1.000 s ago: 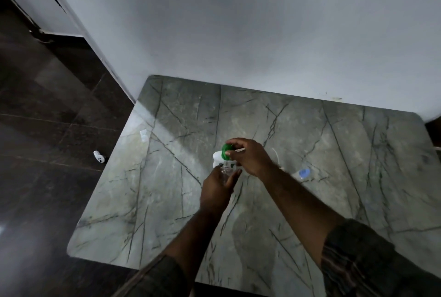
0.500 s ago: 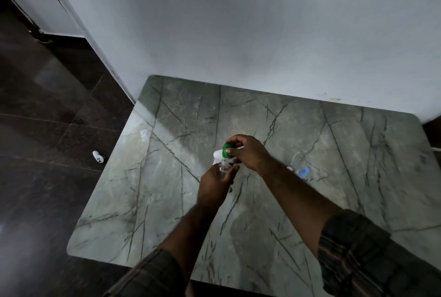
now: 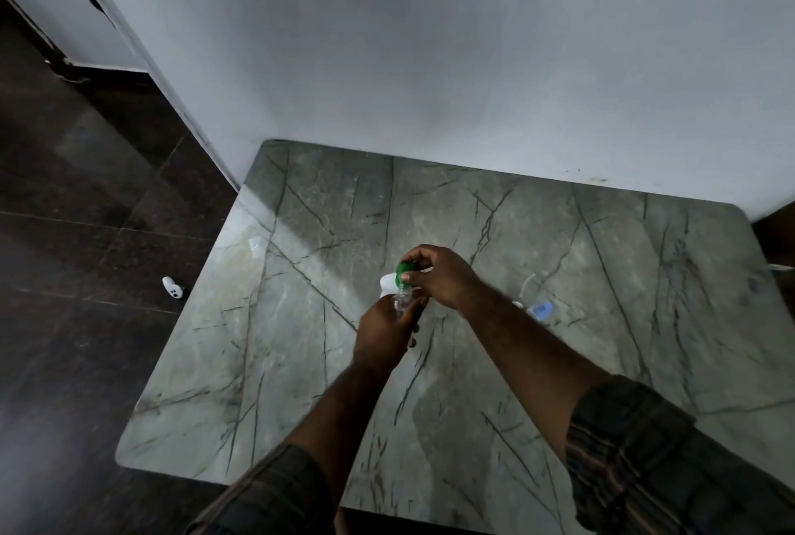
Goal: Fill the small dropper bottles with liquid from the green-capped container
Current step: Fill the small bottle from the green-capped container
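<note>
Filling above the grey marble surface (image 3: pixel 301 362).
Right hand (image 3: pixel 443 278) fingers grip the green-capped white container (image 3: pixel 403 270), seemingly nozzle-down over the small clear dropper bottle (image 3: pixel 402 302) the left hand (image 3: pixel 380 336) clasps; tilt slowly.

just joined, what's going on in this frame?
A person works over a marble table. The left hand grips a small clear dropper bottle; the right hand holds the green-capped container directly over its mouth. Whether liquid is flowing is too small to tell. A small blue item lies on the table beside the right forearm.
</note>
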A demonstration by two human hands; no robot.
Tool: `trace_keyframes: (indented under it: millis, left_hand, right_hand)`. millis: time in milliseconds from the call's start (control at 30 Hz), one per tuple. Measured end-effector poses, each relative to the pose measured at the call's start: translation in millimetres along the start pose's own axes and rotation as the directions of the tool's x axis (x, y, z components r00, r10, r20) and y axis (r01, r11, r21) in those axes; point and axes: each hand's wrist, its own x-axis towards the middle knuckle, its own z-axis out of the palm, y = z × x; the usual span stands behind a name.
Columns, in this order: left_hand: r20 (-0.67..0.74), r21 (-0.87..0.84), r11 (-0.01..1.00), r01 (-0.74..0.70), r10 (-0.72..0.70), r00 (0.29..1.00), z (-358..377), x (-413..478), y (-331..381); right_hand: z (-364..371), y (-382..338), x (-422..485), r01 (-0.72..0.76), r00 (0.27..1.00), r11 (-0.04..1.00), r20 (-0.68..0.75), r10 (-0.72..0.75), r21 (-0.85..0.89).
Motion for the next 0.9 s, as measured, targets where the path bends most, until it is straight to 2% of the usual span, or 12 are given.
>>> trace_keyframes:
  millis: [333, 500, 633, 900]
  left_hand:
    - [0.066, -0.033, 0.997, 0.073, -0.071, 0.995, 6, 8, -6]
    - [0.031, -0.027, 0.997, 0.070, -0.069, 0.997, 7, 8, -4]
    - [-0.046, -0.098, 0.991, 0.092, -0.097, 0.994, 8, 8, -1]
    - [-0.013, -0.026, 0.997, 0.069, -0.069, 0.998, 10, 10, -8]
  right_hand:
    - [3, -6, 11, -0.084, 0.996, 0.991, 0.016, 0.086, -0.101]
    - [-2, -9, 11, -0.080, 0.996, 0.986, 0.018, 0.084, -0.149]
    - [-9, -17, 13, -0.076, 0.996, 0.981, 0.041, 0.084, -0.180]
    - [-2, -14, 19, -0.092, 0.994, 0.973, 0.045, 0.104, -0.213]
